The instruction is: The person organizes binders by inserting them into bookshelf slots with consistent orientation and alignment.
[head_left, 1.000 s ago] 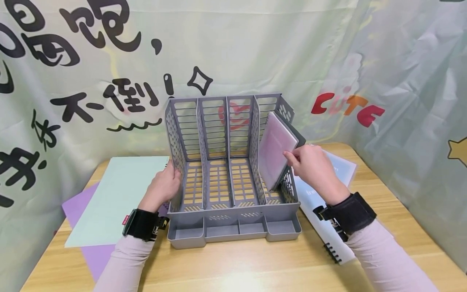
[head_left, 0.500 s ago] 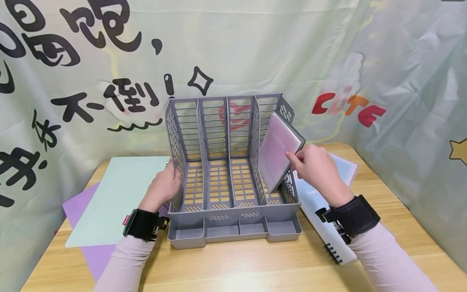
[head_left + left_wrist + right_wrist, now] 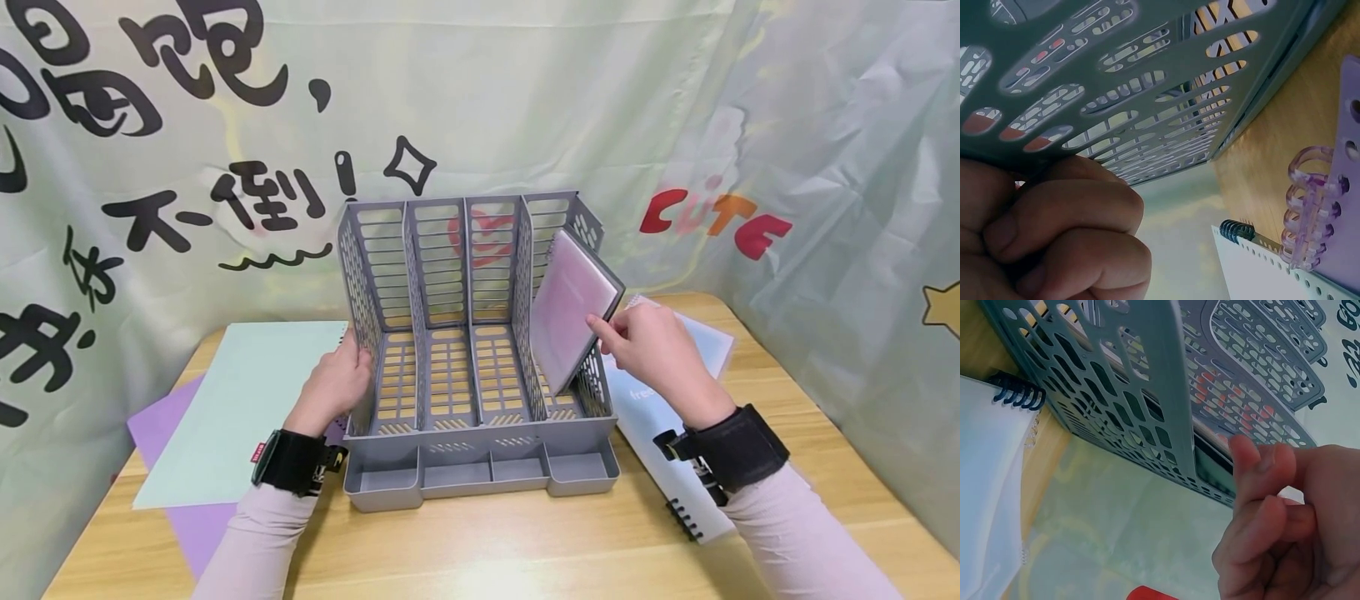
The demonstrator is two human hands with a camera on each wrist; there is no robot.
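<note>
A grey file organizer (image 3: pixel 480 433) with upright dividers stands mid-table. My left hand (image 3: pixel 337 379) grips the edge of its left side wall; in the left wrist view the curled fingers (image 3: pixel 1097 200) lie against the perforated panel. A small spiral notebook (image 3: pixel 570 308) with a translucent pinkish front and dark back leans in the rightmost compartment. At its near edge, my right hand (image 3: pixel 652 346) pinches it, thumb on the pink face. From the right wrist view, the right fingers (image 3: pixel 1260 525) are bent beside the organizer's right wall, and most of the notebook is hidden.
Mint-green (image 3: pixel 247 392) and purple (image 3: pixel 198 525) ring-bound notebooks overlap on the left of the wooden table (image 3: pixel 480 550). Light-blue notebooks (image 3: pixel 667 450) lie on the right, partly under the right forearm. A printed cloth (image 3: pixel 525 92) hangs behind.
The small notebook's pink front and dark back have come closer together. My right hand has shifted slightly right and toward me. My left hand stays on the organizer.
</note>
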